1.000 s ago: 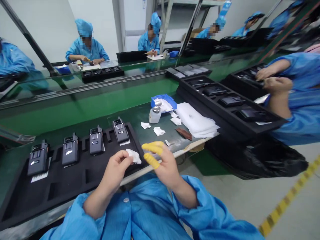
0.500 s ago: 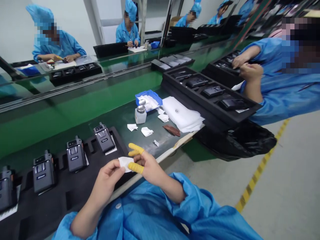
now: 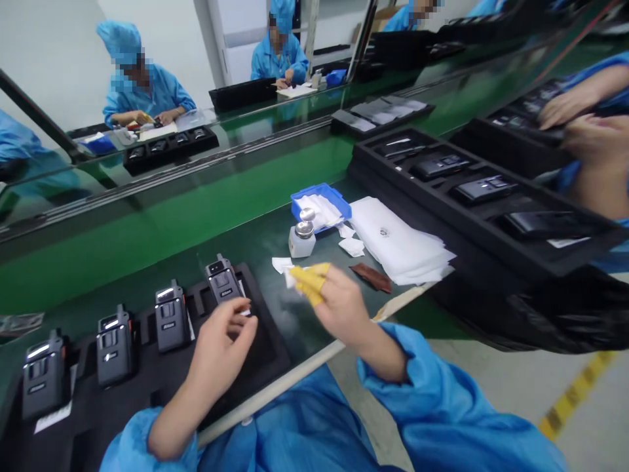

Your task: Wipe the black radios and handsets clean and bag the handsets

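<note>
Nearest me, the left hand (image 3: 223, 344) hovers half-open over a black foam tray (image 3: 258, 344), fingers loosely curled, nothing visibly gripped. Its fingertips are just beside the rightmost radio (image 3: 222, 280) of four standing upright in the tray's slots.

To the right, the right hand (image 3: 341, 308), with yellow-capped fingers (image 3: 309, 280), pinches a small white wipe (image 3: 289, 278) just above the dark tabletop (image 3: 275, 239).

Beyond it stand a small metal-topped bottle (image 3: 301, 240) and, behind that, a blue bin (image 3: 322, 189) of wipes. A stack of white sheets (image 3: 398, 239) lies beside them, with a brown strip (image 3: 371, 277) at its near edge.

Farther right, a long black tray (image 3: 491, 226) holds devices lying flat, and a co-worker's hand (image 3: 565, 106) is at another tray.
</note>
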The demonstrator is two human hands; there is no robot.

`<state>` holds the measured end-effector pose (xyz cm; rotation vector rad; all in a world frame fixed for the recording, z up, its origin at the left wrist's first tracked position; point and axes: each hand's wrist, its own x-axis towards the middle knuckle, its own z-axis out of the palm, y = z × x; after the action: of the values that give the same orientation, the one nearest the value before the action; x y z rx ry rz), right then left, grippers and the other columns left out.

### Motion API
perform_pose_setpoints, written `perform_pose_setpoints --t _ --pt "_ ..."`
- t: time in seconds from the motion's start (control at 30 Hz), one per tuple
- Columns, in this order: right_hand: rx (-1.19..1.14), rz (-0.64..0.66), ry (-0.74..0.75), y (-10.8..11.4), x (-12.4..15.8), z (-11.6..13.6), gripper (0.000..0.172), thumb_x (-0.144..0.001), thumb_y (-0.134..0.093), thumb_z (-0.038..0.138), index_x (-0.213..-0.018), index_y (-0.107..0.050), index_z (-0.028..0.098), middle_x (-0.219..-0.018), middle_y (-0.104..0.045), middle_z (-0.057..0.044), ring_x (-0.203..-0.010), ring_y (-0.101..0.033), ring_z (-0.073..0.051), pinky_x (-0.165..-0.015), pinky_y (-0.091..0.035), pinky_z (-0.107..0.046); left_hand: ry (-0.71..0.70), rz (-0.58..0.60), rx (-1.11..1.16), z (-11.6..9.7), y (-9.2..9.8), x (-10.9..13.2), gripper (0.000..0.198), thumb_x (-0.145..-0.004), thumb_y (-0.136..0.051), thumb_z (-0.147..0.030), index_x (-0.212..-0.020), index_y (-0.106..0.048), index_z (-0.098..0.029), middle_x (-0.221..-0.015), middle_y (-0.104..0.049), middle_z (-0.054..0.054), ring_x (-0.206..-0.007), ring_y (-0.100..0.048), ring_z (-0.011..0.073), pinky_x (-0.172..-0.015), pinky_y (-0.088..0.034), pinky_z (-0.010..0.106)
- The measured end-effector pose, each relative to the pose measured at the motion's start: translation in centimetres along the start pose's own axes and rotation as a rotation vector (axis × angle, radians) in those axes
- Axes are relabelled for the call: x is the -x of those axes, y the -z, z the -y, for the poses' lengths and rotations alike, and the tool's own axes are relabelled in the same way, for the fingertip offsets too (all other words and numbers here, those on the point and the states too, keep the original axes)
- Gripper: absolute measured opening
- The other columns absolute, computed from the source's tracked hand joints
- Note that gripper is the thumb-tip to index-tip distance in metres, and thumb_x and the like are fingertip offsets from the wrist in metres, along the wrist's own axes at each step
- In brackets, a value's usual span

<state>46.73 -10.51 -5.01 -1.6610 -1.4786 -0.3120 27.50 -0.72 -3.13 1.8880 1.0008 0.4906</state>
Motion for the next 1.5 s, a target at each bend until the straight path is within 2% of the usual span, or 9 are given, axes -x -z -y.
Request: perform_pose_setpoints --t 0.1,0.17,0.37,0.63,0.83,0.97,1.1,1.27,1.5 --pt "0.230 -0.063 -0.100 1.6 -3.7 -3.5 0.025 -0.086 -0.051 0.020 -0.102 -0.071 0.019 -0.085 -0.063 -0.008 -0.080 -0.058 -0.019 -0.071 -0.050 -0.032 -0.145 -0.319 -0.478 0.7 0.3 -1.9 0.038 -0.078 -0.052 -0.036 -0.110 -0.054 -0.015 -0.101 -0.056 0.012 -0.083 -0.060 0.0255 -0.069 -0.052 0.041" --pt "0.312 -0.031 -0.147 1.9 -5.7 -5.2 0.025 -0.086 -0.051 0.023 -0.097 -0.073 0.020 -0.084 -0.062 -0.008 -0.079 -0.056 -0.020 -0.070 -0.048 -0.033 -0.146 -0.378 -0.617 1.3 0.4 -2.8 0.045 -0.079 -0.052 -0.037 -0.117 -0.050 -0.013 -0.101 -0.054 0.013 -0.086 -0.059 0.0286 -0.068 -0.052 0.043" --pt "0.391 0.170 -0.128 0.2 -7.4 -7.5 0.029 -0.083 -0.046 0.019 -0.089 -0.074 0.018 -0.083 -0.061 -0.009 -0.078 -0.052 -0.021 -0.071 -0.045 -0.034 -0.020 -0.377 -0.649 2.3 1.5 -3.0 0.052 -0.083 -0.051 -0.041 -0.127 -0.041 -0.015 -0.098 -0.053 0.010 -0.080 -0.061 0.0253 -0.064 -0.053 0.041" --pt "0.504 0.283 0.134 0.3 -6.9 -9.0 0.034 -0.081 -0.040 0.014 -0.084 -0.075 0.017 -0.074 -0.061 -0.011 -0.068 -0.048 -0.021 -0.063 -0.039 -0.036 0.072 -0.227 -0.819 0.3 -0.2 -5.2 0.087 -0.079 -0.056 -0.056 -0.147 -0.020 -0.016 -0.125 -0.045 0.023 -0.089 -0.065 0.0374 -0.064 -0.053 0.043" --pt "0.591 0.300 0.165 0.7 -7.5 -9.2 0.031 -0.079 -0.044 0.014 -0.077 -0.075 0.018 -0.069 -0.060 -0.010 -0.064 -0.047 -0.019 -0.055 -0.031 -0.033 0.109 -0.194 -0.501 1.0 0.3 -5.9 0.094 -0.072 -0.064 -0.029 -0.149 -0.011 -0.018 -0.129 -0.043 0.021 -0.098 -0.063 0.0348 -0.080 -0.051 0.046" --pt "0.491 0.246 0.135 0.7 -7.4 -7.7 0.029 -0.080 -0.046 0.015 -0.085 -0.075 0.019 -0.076 -0.062 -0.009 -0.069 -0.051 -0.020 -0.058 -0.035 -0.033 0.134 -0.131 -0.134 2.1 1.8 -3.5 0.102 -0.060 -0.064 -0.018 -0.147 -0.011 -0.016 -0.127 -0.050 0.016 -0.116 -0.053 0.0304 -0.099 -0.041 0.045" --pt "0.210 0.151 0.184 -0.2 -6.6 -3.4 0.029 -0.082 -0.050 0.015 -0.099 -0.072 0.025 -0.083 -0.063 -0.006 -0.080 -0.057 -0.019 -0.069 -0.042 -0.035 0.016 -0.108 0.125 3.2 2.2 -0.5 0.081 -0.058 -0.057 -0.011 -0.135 -0.036 -0.019 -0.129 -0.050 0.012 -0.119 -0.051 0.0256 -0.102 -0.039 0.041" --pt "0.032 0.178 0.355 -2.2 -5.3 2.2 0.047 -0.081 -0.048 0.008 -0.116 -0.063 0.035 -0.085 -0.063 -0.001 -0.079 -0.057 -0.015 -0.082 -0.036 -0.039 -0.087 -0.116 0.196 4.0 1.8 1.6 0.063 -0.057 -0.057 -0.007 -0.118 -0.048 -0.021 -0.120 -0.054 0.009 -0.114 -0.054 0.0251 -0.099 -0.042 0.041" --pt "-0.088 0.261 0.485 -4.0 -4.4 5.3 0.062 -0.079 -0.043 0.004 -0.130 -0.050 0.038 -0.087 -0.063 0.002 -0.077 -0.054 -0.013 -0.087 -0.028 -0.040 -0.109 -0.112 0.265 4.8 2.1 2.5 0.061 -0.060 -0.061 -0.009 -0.118 -0.049 -0.022 -0.118 -0.056 0.007 -0.111 -0.055 0.0238 -0.097 -0.044 0.039"
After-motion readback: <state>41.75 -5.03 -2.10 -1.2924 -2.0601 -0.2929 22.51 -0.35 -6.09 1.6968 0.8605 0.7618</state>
